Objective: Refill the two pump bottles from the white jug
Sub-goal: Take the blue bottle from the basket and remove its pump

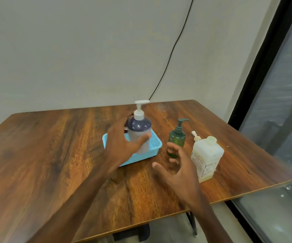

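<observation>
Left hand (122, 142) curled (gripping), right hand (178, 165) splayed — both outstretched

glossy wood-grain table (54, 146), perforated blue plastic basket (155, 143), translucent white jug (207, 155)

Soft, even light — both hands (124, 146) motion-blurred, edges bowed.

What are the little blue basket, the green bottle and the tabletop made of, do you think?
Blue basket: likely moulded plastic, matte, its walls and floor a fine grid of holes.
Green bottle: probably translucent plastic, though glass can't be ruled out; light passes through its glossy body.
Tabletop: wood-grain surface with a soft sheen; solid wood or laminate, I cannot tell.
</observation>
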A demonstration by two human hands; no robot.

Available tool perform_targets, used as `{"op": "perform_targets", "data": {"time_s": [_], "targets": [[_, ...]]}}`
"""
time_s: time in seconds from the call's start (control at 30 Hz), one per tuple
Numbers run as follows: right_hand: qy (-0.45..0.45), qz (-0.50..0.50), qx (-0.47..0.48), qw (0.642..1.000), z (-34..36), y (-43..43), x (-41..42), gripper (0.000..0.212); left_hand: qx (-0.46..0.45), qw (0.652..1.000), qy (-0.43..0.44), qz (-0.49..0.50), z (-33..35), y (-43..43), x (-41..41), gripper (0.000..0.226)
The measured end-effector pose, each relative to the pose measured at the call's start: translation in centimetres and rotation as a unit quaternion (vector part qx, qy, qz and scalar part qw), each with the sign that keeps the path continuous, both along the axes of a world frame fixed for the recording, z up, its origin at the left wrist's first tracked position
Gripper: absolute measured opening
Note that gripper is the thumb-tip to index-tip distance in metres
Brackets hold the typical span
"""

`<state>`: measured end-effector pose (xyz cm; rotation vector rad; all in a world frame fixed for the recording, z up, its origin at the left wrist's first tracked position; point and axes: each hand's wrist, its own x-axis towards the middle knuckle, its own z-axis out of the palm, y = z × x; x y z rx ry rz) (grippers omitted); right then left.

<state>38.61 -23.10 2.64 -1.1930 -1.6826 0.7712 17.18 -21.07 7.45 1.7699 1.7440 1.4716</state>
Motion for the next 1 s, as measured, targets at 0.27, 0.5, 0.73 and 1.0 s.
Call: {"op": "perform_targets", "data": {"time_s": [0.27, 0.5, 0.73, 1.0], "targets": [[0.037, 0.159, -0.054, 0.985, 0.9, 0.7, 1.8, 0.072, -0.048, 0.983, 0.015, -0.179, -2.1, -2.6, 4.6, 0.07], [0.042, 0.132, -0.102, 0.985, -1.7, 1.2, 2.5, 0.074, -0.047, 0.969, -0.016, -0.24, -2.2, -1.6, 5.3, 0.021], [0.046, 0.089, -0.096, 0.99, -3.0, 1.1, 1.6, 0.075, 0.026, 0.993, -0.001, -0.116, -3.0, -1.7, 7.8, 0.023], [0.034, 0.052, -0.087, 0.994, -3.1, -0.2, 0.8, 0.073, -0.05, 0.996, -0.076, 0.004, -2.3, 0.4, 10.6, 0.051]]}}
